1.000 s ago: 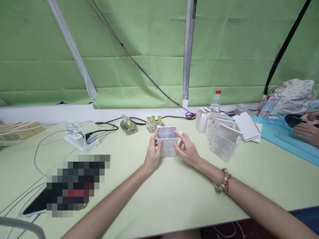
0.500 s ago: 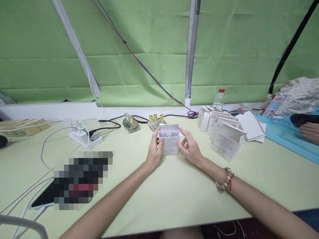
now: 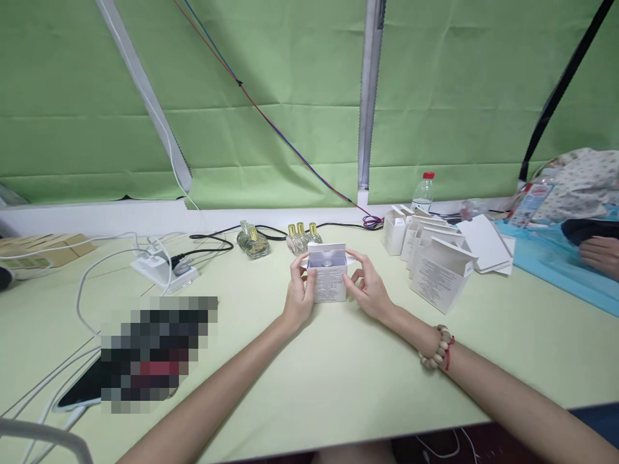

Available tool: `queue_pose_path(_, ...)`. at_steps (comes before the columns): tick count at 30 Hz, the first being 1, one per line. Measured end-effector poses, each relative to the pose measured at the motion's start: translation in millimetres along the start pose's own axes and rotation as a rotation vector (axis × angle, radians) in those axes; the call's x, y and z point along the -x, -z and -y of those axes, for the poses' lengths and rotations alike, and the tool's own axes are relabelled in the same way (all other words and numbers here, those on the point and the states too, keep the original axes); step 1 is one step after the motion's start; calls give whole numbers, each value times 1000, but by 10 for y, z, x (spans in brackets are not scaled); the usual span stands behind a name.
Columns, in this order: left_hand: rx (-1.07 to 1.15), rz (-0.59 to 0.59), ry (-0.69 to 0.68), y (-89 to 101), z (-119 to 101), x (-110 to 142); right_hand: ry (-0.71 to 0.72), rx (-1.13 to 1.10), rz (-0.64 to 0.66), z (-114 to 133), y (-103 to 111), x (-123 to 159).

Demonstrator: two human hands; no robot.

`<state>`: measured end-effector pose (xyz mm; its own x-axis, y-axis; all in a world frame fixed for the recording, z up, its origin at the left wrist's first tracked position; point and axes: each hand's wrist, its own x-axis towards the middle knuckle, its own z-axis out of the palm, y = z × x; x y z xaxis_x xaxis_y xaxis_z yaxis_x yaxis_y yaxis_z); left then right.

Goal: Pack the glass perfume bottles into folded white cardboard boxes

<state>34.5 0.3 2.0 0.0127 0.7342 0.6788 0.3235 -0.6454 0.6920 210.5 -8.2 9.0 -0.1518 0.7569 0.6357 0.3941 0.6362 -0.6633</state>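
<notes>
Steadying of the open white box [image 3: 330, 287] is observed, upright over the tabletop [image 3: 319, 380], its sides lightly held by the part-curled left hand [image 3: 297, 301] and right hand [image 3: 372, 295]; gentle, even pressure, clear of the raised flap [image 3: 327, 248], is judged necessary.

wooden-bead bracelet [image 3: 436, 348], thin red cord [image 3: 449, 352]

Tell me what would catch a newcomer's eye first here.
Likely the small white box in the middle, its top flap up, between the left hand and the right hand. Next, the row of open white boxes to the right, and the gold-topped glass bottles behind, by the green curtain.
</notes>
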Motion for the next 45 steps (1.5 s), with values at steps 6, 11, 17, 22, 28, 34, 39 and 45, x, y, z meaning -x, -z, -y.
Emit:
queue_pose_path(6, -63, -3, -18, 5, 15, 3, 26, -22, -4, -17, -13, -4)
queue_pose_path(11, -165, 18, -43, 25, -17, -3, 45, -19, -8, -14, -11, -4)
queue_pose_path(17, -196, 23, -57, 19, -4, -5, 33, -38, -32, -40, -30, 5)
queue_pose_path(22, -166, 7, -35, 7, 6, -2, -48, -145, -77, -40, -52, -3)
queue_pose_path(28, -234, -62, -87, 9, -34, -4, 34, -89, -34, -30, -37, -10)
queue_pose_path(34, -327, -127, -148, 3, -52, -5, 66, -63, -19, -13, -21, -15)
queue_pose_path(39, -390, -103, -228, 18, -39, -16, 60, -63, -17, -38, -28, -13)
queue_pose_path(45, -434, -89, -304, 32, -70, -22, 54, -62, -13, -29, -26, -17)
